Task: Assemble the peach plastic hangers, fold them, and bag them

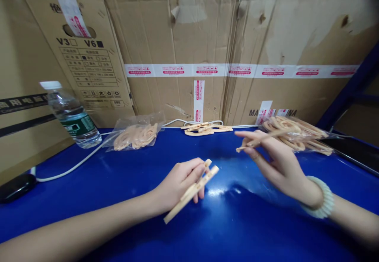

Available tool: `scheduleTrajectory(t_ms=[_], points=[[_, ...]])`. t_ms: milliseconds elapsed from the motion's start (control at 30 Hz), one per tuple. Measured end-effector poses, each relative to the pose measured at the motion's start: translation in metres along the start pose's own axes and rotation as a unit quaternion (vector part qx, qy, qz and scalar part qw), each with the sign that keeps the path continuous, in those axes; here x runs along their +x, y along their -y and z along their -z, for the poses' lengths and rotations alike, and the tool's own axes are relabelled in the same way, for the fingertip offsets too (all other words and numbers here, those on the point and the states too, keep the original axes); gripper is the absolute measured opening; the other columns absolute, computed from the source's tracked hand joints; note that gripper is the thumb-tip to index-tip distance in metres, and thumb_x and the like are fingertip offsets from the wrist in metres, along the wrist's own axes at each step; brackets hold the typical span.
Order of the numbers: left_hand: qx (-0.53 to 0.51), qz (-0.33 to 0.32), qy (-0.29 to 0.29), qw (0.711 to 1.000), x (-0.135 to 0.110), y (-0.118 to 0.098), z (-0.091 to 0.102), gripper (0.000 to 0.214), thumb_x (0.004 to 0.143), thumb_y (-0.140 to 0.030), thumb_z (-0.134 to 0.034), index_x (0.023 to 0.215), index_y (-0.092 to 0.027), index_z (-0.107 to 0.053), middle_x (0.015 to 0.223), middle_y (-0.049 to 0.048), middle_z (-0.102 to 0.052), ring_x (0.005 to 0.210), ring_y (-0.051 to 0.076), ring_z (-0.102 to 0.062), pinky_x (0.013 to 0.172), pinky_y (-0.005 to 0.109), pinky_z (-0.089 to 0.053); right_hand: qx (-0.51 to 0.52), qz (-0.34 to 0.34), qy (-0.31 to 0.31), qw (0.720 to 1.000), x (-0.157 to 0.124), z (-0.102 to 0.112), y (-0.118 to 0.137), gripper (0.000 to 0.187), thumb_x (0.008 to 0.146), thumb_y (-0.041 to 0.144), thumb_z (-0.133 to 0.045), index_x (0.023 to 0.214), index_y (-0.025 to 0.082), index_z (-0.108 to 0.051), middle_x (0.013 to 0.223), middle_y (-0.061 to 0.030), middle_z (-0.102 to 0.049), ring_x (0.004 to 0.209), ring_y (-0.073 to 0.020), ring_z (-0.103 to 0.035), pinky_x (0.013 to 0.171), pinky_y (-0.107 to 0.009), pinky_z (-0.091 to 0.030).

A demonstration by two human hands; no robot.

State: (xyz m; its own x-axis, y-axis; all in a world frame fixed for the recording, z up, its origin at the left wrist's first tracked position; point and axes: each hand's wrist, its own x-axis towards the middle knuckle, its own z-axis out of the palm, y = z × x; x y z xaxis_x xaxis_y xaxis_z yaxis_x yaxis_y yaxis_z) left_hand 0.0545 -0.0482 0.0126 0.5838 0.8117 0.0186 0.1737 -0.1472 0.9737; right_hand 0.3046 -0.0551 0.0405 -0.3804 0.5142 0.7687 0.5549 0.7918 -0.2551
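My left hand (180, 183) is closed around a long beige plastic piece (192, 193) that slants from near the table up past my fingers. My right hand (275, 159), with a pale bead bracelet (322, 198) on the wrist, pinches a second thin beige piece (266, 137) just in front of an open clear bag of the same curved beige parts (299, 135). The two hands are apart above the blue table (124, 183). A few loose beige parts (203, 129) lie at the back centre.
A second clear bag of beige parts (136, 135) lies back left beside a water bottle (72, 115). A white cable (74, 167) runs to a black device (16, 187) at the left edge. Cardboard boxes (189, 36) wall the back. A dark flat object (355, 151) lies far right.
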Motion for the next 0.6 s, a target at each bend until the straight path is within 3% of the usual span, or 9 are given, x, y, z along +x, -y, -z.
scheduleTrajectory(t_ms=[67,167,267,333,400,500,600], points=[[-0.116,0.035,-0.004,0.993,0.006,0.002,0.006,0.031,0.088,-0.049,-0.056,0.091,-0.018,-0.055,0.065,0.0042,-0.069,0.050,0.017,-0.064,0.049,0.023,-0.046,0.028,-0.117,0.058,0.991,0.000,-0.001,-0.017,0.029,0.098,0.026,-0.046,0.126,0.020,-0.051,0.086,-0.0047,-0.068,0.079,-0.0203,-0.066,0.071,-0.032,-0.053],[-0.186,0.061,-0.062,0.979,0.011,0.000,0.013,0.013,0.090,-0.028,-0.057,0.096,-0.017,-0.057,0.082,0.0095,-0.076,0.068,0.019,-0.073,0.067,0.027,-0.055,0.018,-0.249,0.211,0.945,-0.003,-0.004,-0.035,0.058,0.097,0.032,-0.042,0.148,0.010,-0.025,0.073,-0.0021,-0.066,0.063,-0.0206,-0.063,0.060,-0.032,-0.050],[-0.261,0.098,-0.116,0.953,0.013,-0.004,0.016,0.013,0.093,-0.013,-0.051,0.097,-0.014,-0.064,0.091,0.0118,-0.077,0.078,0.018,-0.074,0.075,0.028,-0.057,-0.078,-0.285,0.307,0.904,-0.004,-0.007,-0.035,0.057,0.096,0.034,-0.039,0.146,0.007,-0.031,0.073,-0.0064,-0.068,0.065,-0.0240,-0.063,0.060,-0.034,-0.047],[-0.299,0.110,-0.134,0.939,0.014,-0.007,0.018,0.020,0.093,-0.009,-0.049,0.100,-0.013,-0.067,0.095,0.0120,-0.077,0.079,0.019,-0.073,0.075,0.028,-0.057,-0.127,-0.273,0.307,0.903,-0.004,-0.008,-0.028,0.052,0.098,0.034,-0.035,0.145,0.010,-0.035,0.075,-0.0078,-0.067,0.067,-0.0254,-0.063,0.061,-0.035,-0.046],[-0.329,0.123,-0.152,0.924,0.015,-0.009,0.020,0.025,0.095,-0.008,-0.045,0.104,-0.012,-0.068,0.096,0.0123,-0.076,0.080,0.020,-0.073,0.074,0.030,-0.058,-0.136,-0.237,0.278,0.921,-0.005,-0.010,-0.018,0.047,0.099,0.031,-0.035,0.142,0.013,-0.036,0.082,-0.0088,-0.068,0.072,-0.0257,-0.064,0.066,-0.037,-0.048],[-0.354,0.138,-0.167,0.910,0.016,-0.010,0.021,0.033,0.102,-0.020,-0.037,0.110,-0.010,-0.067,0.099,0.0142,-0.075,0.080,0.020,-0.073,0.074,0.031,-0.058,-0.092,-0.142,0.226,0.959,-0.008,-0.015,-0.002,0.041,0.098,0.025,-0.038,0.139,0.017,-0.040,0.101,-0.0112,-0.066,0.090,-0.0247,-0.063,0.080,-0.039,-0.050],[-0.355,0.132,-0.165,0.911,0.014,-0.008,0.019,0.036,0.103,-0.029,-0.038,0.117,-0.009,-0.063,0.106,0.0167,-0.074,0.083,0.020,-0.072,0.076,0.030,-0.058,-0.063,-0.040,0.220,0.973,-0.013,-0.022,0.015,0.038,0.098,0.020,-0.041,0.137,0.019,-0.044,0.116,-0.0122,-0.062,0.105,-0.0239,-0.058,0.092,-0.041,-0.048]])
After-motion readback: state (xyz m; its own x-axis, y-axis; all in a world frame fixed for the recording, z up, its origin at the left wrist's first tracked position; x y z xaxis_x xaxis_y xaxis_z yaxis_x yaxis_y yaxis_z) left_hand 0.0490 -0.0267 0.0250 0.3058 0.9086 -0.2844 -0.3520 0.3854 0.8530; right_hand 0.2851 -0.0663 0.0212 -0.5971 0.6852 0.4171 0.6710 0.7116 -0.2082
